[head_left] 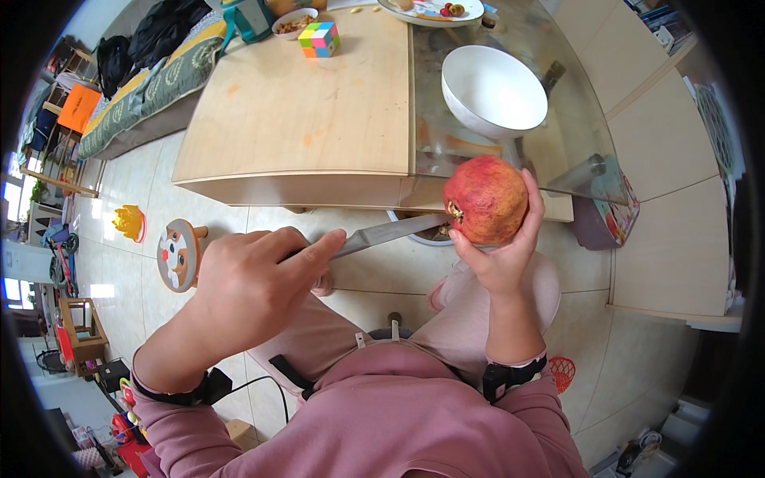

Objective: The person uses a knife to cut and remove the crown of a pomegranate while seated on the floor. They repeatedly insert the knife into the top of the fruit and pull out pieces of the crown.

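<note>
My left hand is closed round the handle of a knife, its index finger stretched along toward the blade. The handle is mostly hidden in the fist. The blade points right, its tip at the crown end of a red and yellow pomegranate. I cannot tell whether the tip touches or enters the skin. My right hand grips the pomegranate from below and the right, thumb in front and fingers up its far side. Beyond the fruit, a white bowl stands on the glass part of the table.
The wooden tabletop carries a colourful puzzle cube, a small bowl of food and a white plate. Under the table edge is a partly hidden basin. A dog-faced stool and a yellow crown-shaped toy stand on the floor.
</note>
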Action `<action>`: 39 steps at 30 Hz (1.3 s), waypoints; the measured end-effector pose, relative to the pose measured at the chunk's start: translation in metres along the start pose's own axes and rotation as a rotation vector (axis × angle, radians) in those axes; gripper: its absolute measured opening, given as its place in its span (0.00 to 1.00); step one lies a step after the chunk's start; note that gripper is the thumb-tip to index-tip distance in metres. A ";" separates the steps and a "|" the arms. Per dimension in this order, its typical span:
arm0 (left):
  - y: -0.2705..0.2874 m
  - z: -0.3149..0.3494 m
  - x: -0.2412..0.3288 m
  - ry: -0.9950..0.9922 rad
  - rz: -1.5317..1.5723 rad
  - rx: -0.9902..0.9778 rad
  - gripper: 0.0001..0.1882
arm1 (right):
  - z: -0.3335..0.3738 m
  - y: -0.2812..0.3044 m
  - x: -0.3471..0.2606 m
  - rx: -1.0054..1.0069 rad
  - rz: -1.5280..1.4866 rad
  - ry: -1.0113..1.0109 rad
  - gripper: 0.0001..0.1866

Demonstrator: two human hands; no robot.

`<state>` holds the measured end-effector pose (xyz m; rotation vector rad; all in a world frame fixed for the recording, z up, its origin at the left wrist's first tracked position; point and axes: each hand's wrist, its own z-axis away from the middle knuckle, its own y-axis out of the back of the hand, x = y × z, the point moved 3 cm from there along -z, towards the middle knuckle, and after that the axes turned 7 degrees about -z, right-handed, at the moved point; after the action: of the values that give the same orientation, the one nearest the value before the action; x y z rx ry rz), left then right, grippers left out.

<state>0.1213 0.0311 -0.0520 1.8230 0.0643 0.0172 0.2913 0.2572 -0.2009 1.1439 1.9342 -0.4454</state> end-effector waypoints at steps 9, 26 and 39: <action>-0.007 0.006 0.010 0.011 -0.042 0.027 0.26 | 0.002 -0.003 -0.001 0.071 0.030 0.033 0.56; -0.014 0.015 0.029 0.051 -0.180 0.037 0.32 | -0.002 -0.005 -0.005 0.110 0.155 0.161 0.54; -0.016 0.016 0.037 0.078 -0.266 0.022 0.30 | -0.001 -0.008 -0.008 0.094 0.227 0.193 0.54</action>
<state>0.1588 0.0218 -0.0718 1.8226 0.3625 -0.1005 0.2860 0.2489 -0.1944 1.4958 1.9318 -0.3152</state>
